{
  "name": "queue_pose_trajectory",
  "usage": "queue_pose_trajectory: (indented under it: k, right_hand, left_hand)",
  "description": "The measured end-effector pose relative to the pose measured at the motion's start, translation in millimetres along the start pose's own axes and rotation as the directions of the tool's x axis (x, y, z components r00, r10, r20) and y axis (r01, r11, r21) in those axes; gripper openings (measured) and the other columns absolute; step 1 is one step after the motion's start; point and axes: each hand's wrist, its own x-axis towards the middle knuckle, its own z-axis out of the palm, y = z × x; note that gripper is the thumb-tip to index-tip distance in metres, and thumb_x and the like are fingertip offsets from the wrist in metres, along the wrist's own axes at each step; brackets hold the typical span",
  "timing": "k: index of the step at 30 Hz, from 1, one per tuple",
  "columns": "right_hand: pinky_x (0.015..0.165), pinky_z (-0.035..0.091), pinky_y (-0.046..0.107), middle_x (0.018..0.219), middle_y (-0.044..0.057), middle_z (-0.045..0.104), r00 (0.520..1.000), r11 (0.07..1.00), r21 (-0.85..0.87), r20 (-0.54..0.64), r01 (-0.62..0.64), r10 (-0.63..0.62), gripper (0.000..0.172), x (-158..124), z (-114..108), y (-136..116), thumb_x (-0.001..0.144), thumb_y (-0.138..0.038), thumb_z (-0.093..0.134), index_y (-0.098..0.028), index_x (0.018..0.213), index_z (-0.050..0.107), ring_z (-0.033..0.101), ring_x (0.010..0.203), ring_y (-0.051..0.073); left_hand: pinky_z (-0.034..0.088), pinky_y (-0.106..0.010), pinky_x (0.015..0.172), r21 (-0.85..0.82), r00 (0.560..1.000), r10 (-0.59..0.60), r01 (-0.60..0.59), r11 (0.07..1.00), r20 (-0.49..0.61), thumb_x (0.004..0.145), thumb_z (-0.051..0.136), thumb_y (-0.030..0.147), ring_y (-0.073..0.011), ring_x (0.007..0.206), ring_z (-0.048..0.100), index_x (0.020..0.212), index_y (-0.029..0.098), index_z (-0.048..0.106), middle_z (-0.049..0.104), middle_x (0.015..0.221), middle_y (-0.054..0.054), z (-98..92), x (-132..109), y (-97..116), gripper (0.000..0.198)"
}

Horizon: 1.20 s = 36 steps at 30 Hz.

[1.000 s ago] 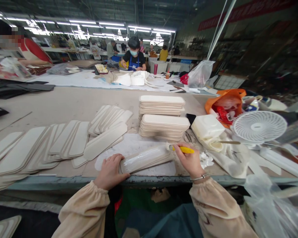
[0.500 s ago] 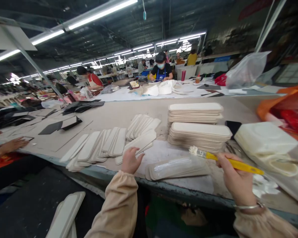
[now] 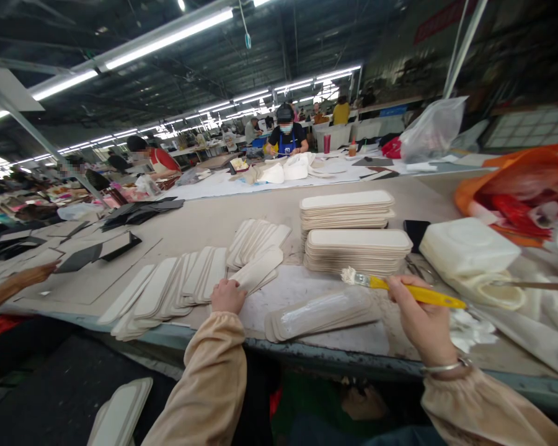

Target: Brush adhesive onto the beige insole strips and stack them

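Note:
My right hand point(image 3: 423, 319) is closed on the yellow handle of a brush point(image 3: 376, 283), whose bristles carry white paste. My left hand point(image 3: 229, 296) lies at the near end of a pale rounded strip point(image 3: 260, 267), fingers bent together; what they pinch is too small to make out. Left of it, overlapping pale strips point(image 3: 158, 288) fan out across the table. Between my hands lies a low pile of strips point(image 3: 323, 313), its top one wet with paste. Behind the brush stand two tall stacks of strips point(image 3: 358, 248).
A white plastic container point(image 3: 469, 244) and an orange bag point(image 3: 488, 192) stand at the right. Dark sheets point(image 3: 142, 210) lie at the left, near another person's hand point(image 3: 39, 274). More strips point(image 3: 121, 412) rest below the table edge. A person in a blue apron works opposite.
My left hand has moved from spread fingers to bent fingers at the strip's end. The brush remains in my right hand. The whole view has shifted slightly.

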Motion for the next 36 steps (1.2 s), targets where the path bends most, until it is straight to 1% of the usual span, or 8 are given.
queue_pose_trajectory:
  k: [6,8,13,17,22,25,30,36]
  right_hand:
    - [0.059,0.05,0.03,0.072,0.001,0.063,0.996,0.997,0.037,-0.072,0.063,-0.06,0.033,0,0,-4,0.088,-0.052,0.063,-0.02,0.094,0.068,0.059,0.062,0.016]
    - [0.061,0.053,0.03,0.078,0.003,0.067,0.991,0.991,0.08,-0.096,0.104,-0.096,0.034,0,0,-8,0.092,-0.049,0.058,-0.019,0.106,0.066,0.062,0.065,0.016]
    - [0.074,0.06,0.037,0.106,0.009,0.071,0.967,0.968,0.05,-0.082,0.247,-0.242,0.025,-3,3,-14,0.099,-0.038,0.051,-0.022,0.113,0.062,0.07,0.088,0.021]
    - [0.099,0.052,0.046,0.127,0.012,0.064,0.938,0.94,-0.018,0.076,0.34,-0.338,0.018,-10,6,-8,0.095,-0.032,0.058,-0.023,0.111,0.059,0.063,0.117,0.026]
    - [0.099,0.052,0.045,0.142,0.014,0.053,0.939,0.953,-0.045,0.19,0.3,-0.287,0.035,-18,12,4,0.089,-0.036,0.067,-0.025,0.116,0.048,0.051,0.132,0.028]
    - [0.075,0.058,0.034,0.14,0.015,0.055,0.949,0.961,-0.081,0.201,0.263,-0.242,0.039,-22,16,5,0.086,-0.037,0.071,-0.025,0.112,0.045,0.065,0.109,0.025]
    - [0.059,0.052,0.028,0.127,0.011,0.065,0.939,0.918,-0.216,0.165,0.333,-0.302,0.032,-24,21,4,0.086,-0.036,0.072,-0.025,0.1,0.045,0.064,0.059,0.013]
    - [0.069,0.053,0.032,0.121,0.011,0.069,0.941,0.909,-0.257,0.18,0.327,-0.288,0.032,-25,32,12,0.088,-0.042,0.067,-0.024,0.101,0.045,0.07,0.076,0.019]
  left_hand:
    - [0.048,-0.036,0.086,-0.148,0.999,0.017,-0.024,0.989,-0.048,0.085,0.053,0.035,-0.0259,0.102,0.064,0.101,0.022,0.063,0.068,0.104,-0.009,-7.6,-10,-6,0.023]
    - [0.05,-0.032,0.083,-0.337,0.993,0.046,-0.08,0.938,-0.107,0.085,0.053,0.041,-0.0215,0.094,0.065,0.103,0.022,0.06,0.069,0.098,-0.005,-11.9,-20,-6,0.027]
    - [0.05,-0.029,0.066,-0.855,0.967,0.166,-0.247,0.456,-0.191,0.074,0.069,0.044,-0.0161,0.073,0.061,0.09,0.021,0.061,0.066,0.084,-0.001,-22.6,-58,21,0.029]
    - [0.046,-0.027,0.062,-0.926,0.922,0.374,-0.226,0.303,-0.103,0.077,0.071,0.039,-0.0143,0.071,0.057,0.091,0.02,0.063,0.064,0.081,-0.002,-28.3,-82,55,0.025]
    - [0.042,-0.025,0.061,-0.956,0.814,0.58,-0.135,0.261,0.043,0.079,0.069,0.043,-0.0131,0.069,0.055,0.1,0.018,0.06,0.064,0.079,-0.001,-22.2,-85,72,0.034]
    - [0.035,-0.023,0.055,-0.96,0.786,0.608,-0.069,0.271,0.115,0.079,0.07,0.041,-0.0096,0.06,0.049,0.105,0.018,0.057,0.065,0.075,0.001,-12.5,-82,75,0.036]
    - [0.042,-0.023,0.061,-0.968,0.813,0.565,-0.004,0.249,0.142,0.074,0.073,0.034,-0.0115,0.068,0.057,0.108,0.019,0.055,0.069,0.082,0.0,-1.4,-74,77,0.041]
    - [0.052,-0.028,0.067,-0.96,0.913,0.345,0.135,0.246,0.216,0.08,0.064,0.036,-0.0136,0.069,0.064,0.105,0.017,0.056,0.069,0.078,-0.002,1.5,-61,58,0.032]
